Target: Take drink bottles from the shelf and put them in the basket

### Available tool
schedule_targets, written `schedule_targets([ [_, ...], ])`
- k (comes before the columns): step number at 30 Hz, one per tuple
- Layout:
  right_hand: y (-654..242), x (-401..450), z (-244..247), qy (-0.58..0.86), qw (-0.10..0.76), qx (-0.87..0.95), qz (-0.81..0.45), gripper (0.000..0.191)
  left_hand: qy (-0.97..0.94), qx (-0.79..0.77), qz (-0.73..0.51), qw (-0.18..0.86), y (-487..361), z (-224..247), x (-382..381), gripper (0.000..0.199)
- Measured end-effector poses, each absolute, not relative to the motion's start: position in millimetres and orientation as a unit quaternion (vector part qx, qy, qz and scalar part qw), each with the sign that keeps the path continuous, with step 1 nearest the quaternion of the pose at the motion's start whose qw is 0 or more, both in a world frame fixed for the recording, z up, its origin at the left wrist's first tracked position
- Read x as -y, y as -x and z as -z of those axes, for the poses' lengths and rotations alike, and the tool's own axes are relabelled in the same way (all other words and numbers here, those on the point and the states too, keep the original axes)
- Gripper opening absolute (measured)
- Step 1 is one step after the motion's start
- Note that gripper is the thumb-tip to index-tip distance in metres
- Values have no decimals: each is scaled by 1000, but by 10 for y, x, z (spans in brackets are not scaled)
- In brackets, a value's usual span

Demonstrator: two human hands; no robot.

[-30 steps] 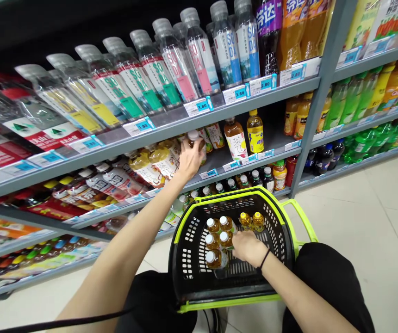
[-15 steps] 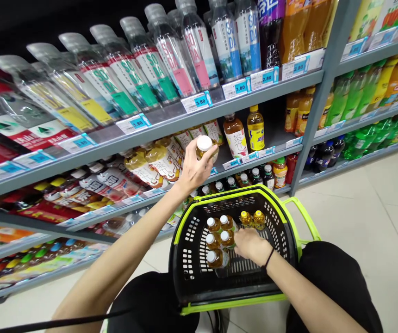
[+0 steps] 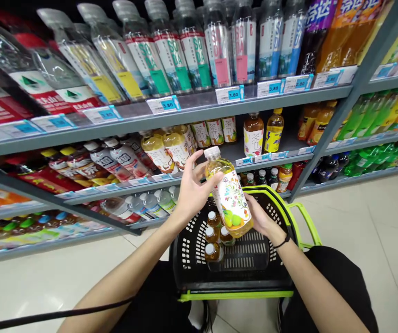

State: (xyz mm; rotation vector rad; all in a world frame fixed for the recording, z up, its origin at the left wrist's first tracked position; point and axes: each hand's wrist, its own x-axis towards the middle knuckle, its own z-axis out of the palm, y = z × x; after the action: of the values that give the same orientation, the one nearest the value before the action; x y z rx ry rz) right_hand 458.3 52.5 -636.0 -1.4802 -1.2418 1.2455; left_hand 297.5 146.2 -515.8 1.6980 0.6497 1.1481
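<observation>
A tea bottle point(image 3: 233, 196) with a white cap and a white label printed with flowers and green fruit tilts over the basket. My left hand point(image 3: 196, 187) grips it at the upper part, thumb across the front just under the cap. On its lower right side is my right hand point(image 3: 259, 215), the fingers partly hidden behind the bottle. Beneath them stands a black basket with a lime-green rim point(image 3: 237, 294). Several white-capped bottles of amber drink point(image 3: 213, 235) stand in its left part. The held bottle and my right hand hide the basket's back part.
Shelves point(image 3: 192, 104) of drinks rise in front, with soda bottles point(image 3: 157, 62) on the upper one. On the middle shelf are more tea bottles point(image 3: 174, 148) and a yellow-labelled bottle point(image 3: 274, 132). The basket's green handle point(image 3: 310, 224) sticks out right, above the tiled floor point(image 3: 369, 203).
My left hand has brought the tea bottle from the shelf edge down over the basket, showing its label. My right hand has risen from inside the basket to the bottle. The view has shifted left.
</observation>
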Motion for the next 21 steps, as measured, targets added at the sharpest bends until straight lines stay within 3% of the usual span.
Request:
schedule_targets([
  [3, -4378, -494, 6489, 476, 484, 416, -606, 80, -643, -343, -491, 478, -2857, 5508, -1583, 85],
  [10, -4294, -488, 6618, 466, 545, 357, -598, 77, -595, -328, -460, 571, -2578, 5816, -1654, 59],
  [15, -4277, -326, 6524, 479, 467, 394, -630, 83, -550, -250, -476, 639, -2417, 5679, -1619, 45],
  [21, -4175, -157, 6484, 503, 374, 439, -643, 88, -501, -167, -400, 749, -2370, 5534, -1461, 66],
])
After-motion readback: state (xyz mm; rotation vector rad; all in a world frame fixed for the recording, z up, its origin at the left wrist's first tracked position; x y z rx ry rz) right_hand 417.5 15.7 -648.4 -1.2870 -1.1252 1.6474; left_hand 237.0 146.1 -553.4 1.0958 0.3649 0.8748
